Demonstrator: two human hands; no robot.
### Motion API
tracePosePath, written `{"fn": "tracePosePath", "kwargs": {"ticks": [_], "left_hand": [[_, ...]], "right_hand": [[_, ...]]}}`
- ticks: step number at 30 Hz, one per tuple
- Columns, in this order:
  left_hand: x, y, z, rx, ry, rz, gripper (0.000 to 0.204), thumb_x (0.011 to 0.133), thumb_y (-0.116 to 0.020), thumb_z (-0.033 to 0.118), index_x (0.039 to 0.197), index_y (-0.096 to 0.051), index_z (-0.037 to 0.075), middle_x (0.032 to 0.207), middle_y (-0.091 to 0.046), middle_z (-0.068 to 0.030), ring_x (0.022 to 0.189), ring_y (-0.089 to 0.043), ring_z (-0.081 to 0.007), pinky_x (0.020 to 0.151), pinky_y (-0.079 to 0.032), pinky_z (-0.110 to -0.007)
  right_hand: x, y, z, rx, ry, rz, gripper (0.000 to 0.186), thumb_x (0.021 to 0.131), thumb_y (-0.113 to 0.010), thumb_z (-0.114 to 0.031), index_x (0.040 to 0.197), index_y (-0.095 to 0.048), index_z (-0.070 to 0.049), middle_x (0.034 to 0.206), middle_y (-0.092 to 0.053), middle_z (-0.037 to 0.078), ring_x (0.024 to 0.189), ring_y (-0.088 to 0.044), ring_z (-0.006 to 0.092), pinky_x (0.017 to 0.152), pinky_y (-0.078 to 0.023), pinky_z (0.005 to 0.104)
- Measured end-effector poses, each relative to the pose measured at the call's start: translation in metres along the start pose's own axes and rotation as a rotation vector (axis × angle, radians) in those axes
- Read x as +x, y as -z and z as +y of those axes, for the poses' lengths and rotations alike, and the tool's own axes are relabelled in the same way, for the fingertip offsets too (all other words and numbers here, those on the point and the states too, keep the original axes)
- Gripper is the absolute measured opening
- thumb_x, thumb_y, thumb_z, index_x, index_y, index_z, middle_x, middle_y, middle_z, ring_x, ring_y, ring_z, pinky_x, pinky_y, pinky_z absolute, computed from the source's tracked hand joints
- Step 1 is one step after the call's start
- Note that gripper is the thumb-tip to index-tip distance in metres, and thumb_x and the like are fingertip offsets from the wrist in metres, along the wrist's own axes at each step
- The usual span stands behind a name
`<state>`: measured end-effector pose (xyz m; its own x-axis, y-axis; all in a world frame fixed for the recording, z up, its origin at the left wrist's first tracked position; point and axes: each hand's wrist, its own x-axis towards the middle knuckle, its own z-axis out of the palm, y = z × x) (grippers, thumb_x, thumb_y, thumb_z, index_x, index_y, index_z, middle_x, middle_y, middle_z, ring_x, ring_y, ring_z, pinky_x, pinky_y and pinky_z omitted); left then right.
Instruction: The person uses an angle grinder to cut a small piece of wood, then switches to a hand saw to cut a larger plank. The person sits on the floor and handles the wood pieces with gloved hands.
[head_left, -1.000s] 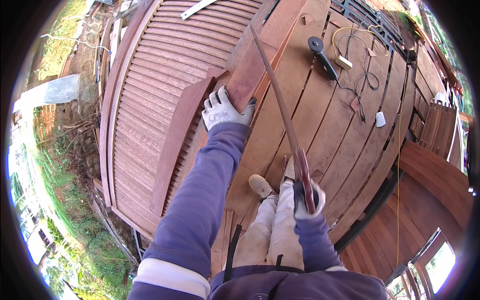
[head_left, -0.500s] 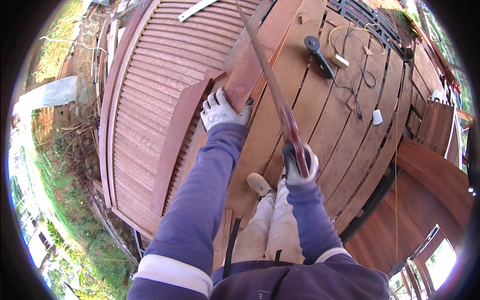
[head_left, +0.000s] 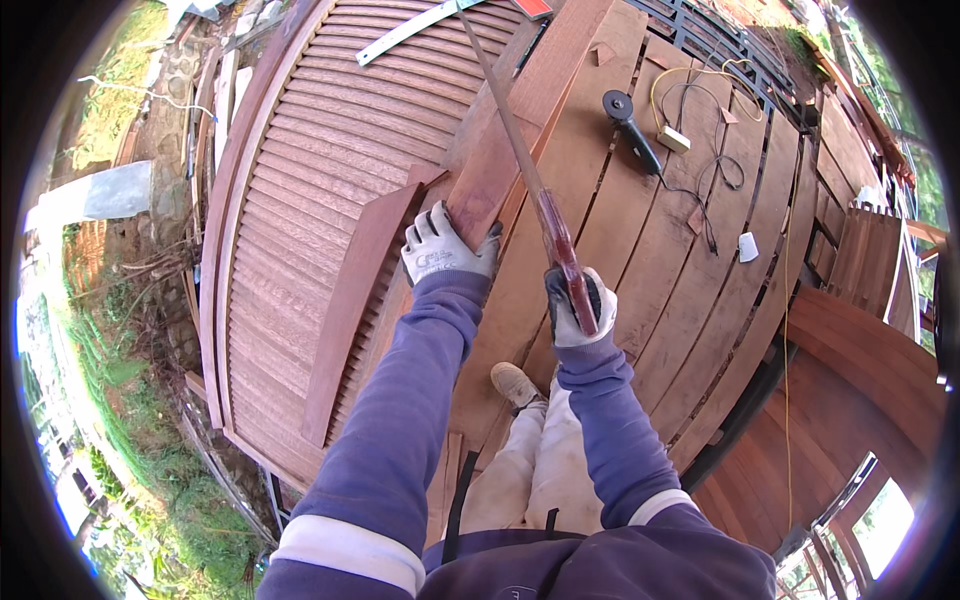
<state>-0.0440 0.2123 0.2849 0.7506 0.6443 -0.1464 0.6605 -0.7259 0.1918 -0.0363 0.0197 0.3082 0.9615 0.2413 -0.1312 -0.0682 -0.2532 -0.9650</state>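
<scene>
My gloved right hand point(head_left: 580, 305) is wrapped round the reddish handle of a handsaw point(head_left: 520, 150). Its long, brownish blade is seen nearly edge-on and runs up and away to the left, crossing over a reddish-brown wooden board point(head_left: 485, 190). My gloved left hand point(head_left: 448, 245) grips the near end of that board, fingers on top and thumb over its right edge. Whether the teeth touch the wood I cannot tell. Just left of the left hand lies a shorter, angled-cut board point(head_left: 360, 300) on a ribbed wooden surface point(head_left: 330, 170).
An angle grinder point(head_left: 632, 132) with its black cord lies on the plank deck point(head_left: 640, 250), beside a pale power socket block point(head_left: 673, 138) on a yellow cord. A white-and-green ruler-like strip point(head_left: 405, 35) and small wood offcuts point(head_left: 697, 218) lie about. Grass slopes away at left.
My right hand has moved up and slightly left, carrying the saw farther forward across the board. My left hand keeps its grip in nearly the same place.
</scene>
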Motion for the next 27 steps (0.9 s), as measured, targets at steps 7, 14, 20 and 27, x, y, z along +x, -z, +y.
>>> {"fn": "tracePosePath", "kwargs": {"ticks": [7,14,20,27], "left_hand": [[-0.001,0.001,-0.014,-0.001,0.063,-0.035,0.092,0.079,-0.075,0.062,0.143,-0.046,0.002,0.139,-0.053,-0.0214,0.131,-0.049,-0.0403,0.110,-0.039,-0.052],[-0.002,-0.003,-0.002,0.012,0.029,-0.044,0.091,0.080,-0.076,0.061,0.142,-0.047,0.002,0.139,-0.053,-0.0202,0.130,-0.049,-0.0387,0.109,-0.040,-0.052],[-0.006,-0.002,-0.012,0.021,0.056,-0.035,0.090,0.079,-0.076,0.061,0.141,-0.046,0.002,0.138,-0.053,-0.0194,0.130,-0.049,-0.0384,0.107,-0.041,-0.052],[-0.001,-0.009,-0.002,-0.002,0.008,0.008,0.088,0.079,-0.077,0.060,0.140,-0.048,0.002,0.135,-0.054,-0.0192,0.126,-0.051,-0.0395,0.106,-0.042,-0.052]], "right_hand": [[-0.110,0.049,0.008,-0.093,-0.029,-0.002,0.003,0.091,-0.066,0.001,0.094,-0.066,0.003,0.074,-0.062,0.009,0.063,-0.058,0.0166,0.060,-0.049,0.0330],[-0.003,0.004,-0.017,-0.011,-0.120,-0.076,0.006,0.089,-0.067,-0.001,0.095,-0.067,0.000,0.075,-0.067,0.009,0.066,-0.065,0.0188,0.062,-0.050,0.0317],[-0.139,0.071,0.016,-0.159,0.001,-0.062,0.008,0.086,-0.071,0.000,0.093,-0.068,0.002,0.079,-0.069,0.012,0.069,-0.068,0.0216,0.065,-0.052,0.0327],[-0.003,0.005,-0.010,0.008,-0.090,-0.036,0.006,0.092,-0.069,-0.005,0.091,-0.066,0.000,0.068,-0.061,0.011,0.060,-0.063,0.0212,0.056,-0.047,0.0336]]}}
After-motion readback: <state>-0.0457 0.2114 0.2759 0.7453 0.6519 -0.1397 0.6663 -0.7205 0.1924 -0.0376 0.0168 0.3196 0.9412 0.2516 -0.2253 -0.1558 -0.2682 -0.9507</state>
